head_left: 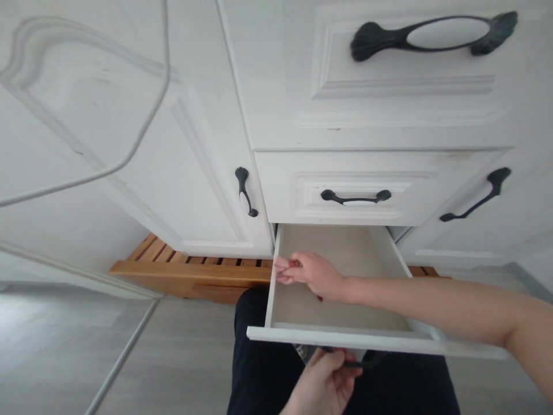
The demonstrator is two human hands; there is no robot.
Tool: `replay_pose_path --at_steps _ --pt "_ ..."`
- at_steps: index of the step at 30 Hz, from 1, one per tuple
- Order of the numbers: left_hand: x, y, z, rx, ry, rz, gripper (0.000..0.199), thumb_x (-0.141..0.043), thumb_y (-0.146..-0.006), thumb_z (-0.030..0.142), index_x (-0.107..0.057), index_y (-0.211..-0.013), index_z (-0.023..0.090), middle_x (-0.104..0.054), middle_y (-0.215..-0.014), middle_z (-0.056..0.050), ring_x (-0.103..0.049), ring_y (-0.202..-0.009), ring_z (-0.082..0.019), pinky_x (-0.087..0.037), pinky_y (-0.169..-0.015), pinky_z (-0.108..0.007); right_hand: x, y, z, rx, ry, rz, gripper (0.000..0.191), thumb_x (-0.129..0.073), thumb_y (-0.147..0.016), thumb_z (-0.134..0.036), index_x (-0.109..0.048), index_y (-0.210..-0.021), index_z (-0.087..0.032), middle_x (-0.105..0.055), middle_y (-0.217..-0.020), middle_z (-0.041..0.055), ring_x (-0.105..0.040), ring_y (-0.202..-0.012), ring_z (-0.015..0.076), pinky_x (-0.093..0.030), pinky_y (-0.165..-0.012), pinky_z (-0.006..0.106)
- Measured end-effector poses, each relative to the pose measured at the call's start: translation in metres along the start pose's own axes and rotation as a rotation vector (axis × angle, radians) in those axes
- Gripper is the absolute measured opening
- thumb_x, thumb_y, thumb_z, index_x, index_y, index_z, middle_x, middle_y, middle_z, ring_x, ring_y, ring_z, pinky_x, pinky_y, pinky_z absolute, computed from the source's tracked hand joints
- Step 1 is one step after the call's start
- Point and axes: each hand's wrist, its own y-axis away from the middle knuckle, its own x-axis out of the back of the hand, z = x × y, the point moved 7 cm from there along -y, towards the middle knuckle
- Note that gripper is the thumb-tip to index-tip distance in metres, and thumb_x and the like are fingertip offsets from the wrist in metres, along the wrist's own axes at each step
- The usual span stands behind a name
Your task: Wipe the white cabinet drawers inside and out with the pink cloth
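Note:
A white drawer (341, 336) is pulled out of the cabinet, low in the middle of the view. At its front, my left hand (326, 377) has its fingers wrapped round the dark drawer handle (356, 364). My right hand (313, 275) reaches in from the right, over the drawer, with its fingers curled together by the drawer's left side wall (272, 300). A tiny dark red spot shows under that hand; what it is, and whether the fingers grip anything, I cannot make out. The visible drawer bottom (358, 248) is pale beige.
Above the pulled-out drawer is a shut drawer front (285, 184), with a larger panel over it. Cabinet doors with dark handles (246, 193) flank it. A slatted wooden bench (181, 276) runs low behind the drawer. My legs (254, 357) are beneath it, over grey flooring (173, 357).

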Motion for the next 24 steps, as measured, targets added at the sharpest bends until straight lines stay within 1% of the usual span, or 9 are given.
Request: replay_pose_path --at_steps 1,3,5,9,12,14,17,20,24 --pt "-0.004 -0.001 0.0 0.012 -0.016 -0.005 0.036 -0.094 -0.068 0.032 -0.071 -0.089 0.014 -0.078 -0.088 -0.009 -0.078 -0.077 -0.019 -0.05 -0.065 -0.021 0.012 -0.011 0.008 -0.008 0.089 0.057 0.023 -0.059 -0.1 -0.03 -0.076 -0.115 -0.026 -0.071 -0.125 0.0083 -0.063 -0.119 0.0269 -0.045 -0.108 0.044" --pt "-0.012 -0.003 -0.004 0.071 -0.092 -0.044 0.032 -0.083 -0.08 0.038 -0.074 -0.093 0.009 -0.08 -0.089 -0.015 -0.079 -0.079 -0.022 -0.051 -0.065 -0.022 0.024 -0.039 0.023 0.031 0.209 0.07 0.028 -0.053 -0.105 -0.032 -0.073 -0.124 -0.028 -0.067 -0.14 0.0102 -0.055 -0.135 0.0297 -0.034 -0.12 0.052" --pt "-0.014 -0.008 -0.007 0.09 -0.174 -0.059 0.032 -0.072 -0.088 0.04 -0.076 -0.093 0.008 -0.081 -0.086 -0.016 -0.08 -0.076 -0.021 -0.049 -0.062 -0.022 0.029 -0.07 0.039 0.007 0.275 0.108 0.034 -0.047 -0.107 -0.031 -0.069 -0.134 -0.03 -0.064 -0.146 0.011 -0.05 -0.141 0.0294 -0.027 -0.124 0.053" --pt "-0.007 -0.024 -0.006 -0.016 -0.295 -0.036 0.025 -0.07 -0.083 0.034 -0.078 -0.084 0.01 -0.081 -0.075 -0.013 -0.078 -0.067 -0.02 -0.044 -0.061 -0.024 0.021 -0.119 0.062 -0.14 0.417 0.243 0.041 -0.037 -0.109 -0.027 -0.066 -0.138 -0.023 -0.069 -0.136 0.0171 -0.056 -0.136 0.0331 -0.031 -0.123 0.058" --pt "0.0 -0.029 -0.007 -0.042 -0.351 -0.016 0.028 -0.071 -0.08 0.035 -0.08 -0.083 0.009 -0.081 -0.071 -0.013 -0.077 -0.066 -0.02 -0.038 -0.058 -0.025 0.015 -0.131 0.074 -0.167 0.455 0.251 0.044 -0.035 -0.107 -0.022 -0.065 -0.139 -0.018 -0.068 -0.136 0.0204 -0.058 -0.133 0.0366 -0.035 -0.119 0.062" --pt "0.0 -0.028 -0.005 -0.076 -0.365 -0.02 0.034 -0.072 -0.079 0.04 -0.081 -0.086 0.009 -0.081 -0.073 -0.014 -0.076 -0.067 -0.019 -0.032 -0.056 -0.024 0.02 -0.125 0.084 -0.152 0.478 0.223 0.044 -0.037 -0.108 -0.024 -0.061 -0.144 -0.021 -0.068 -0.138 0.0163 -0.058 -0.133 0.0333 -0.037 -0.121 0.057" --pt "-0.004 -0.024 -0.001 -0.167 -0.363 -0.063 0.045 -0.076 -0.075 0.05 -0.083 -0.086 0.007 -0.082 -0.078 -0.016 -0.074 -0.066 -0.018 -0.03 -0.056 -0.023 0.033 -0.096 0.106 -0.119 0.618 0.091 0.047 -0.037 -0.108 -0.026 -0.055 -0.152 -0.029 -0.065 -0.146 0.0079 -0.054 -0.14 0.027 -0.036 -0.125 0.049" --pt "-0.007 -0.019 0.001 -0.223 -0.353 -0.07 0.047 -0.078 -0.073 0.055 -0.084 -0.084 0.01 -0.082 -0.077 -0.015 -0.073 -0.066 -0.018 -0.03 -0.057 -0.023 0.053 -0.053 0.129 -0.13 0.747 -0.017 0.051 -0.038 -0.105 -0.018 -0.058 -0.15 -0.031 -0.059 -0.154 0.0055 -0.046 -0.149 0.0282 -0.028 -0.13 0.053" --pt "-0.012 -0.016 0.005 -0.247 -0.363 -0.061 0.047 -0.076 -0.076 0.059 -0.084 -0.081 0.013 -0.082 -0.076 -0.011 -0.073 -0.067 -0.017 -0.035 -0.061 -0.024 0.089 -0.003 0.147 -0.237 0.866 -0.057 0.059 -0.041 -0.099 -0.012 -0.055 -0.153 -0.03 -0.053 -0.16 0.0061 -0.041 -0.152 0.0309 -0.022 -0.131 0.057"
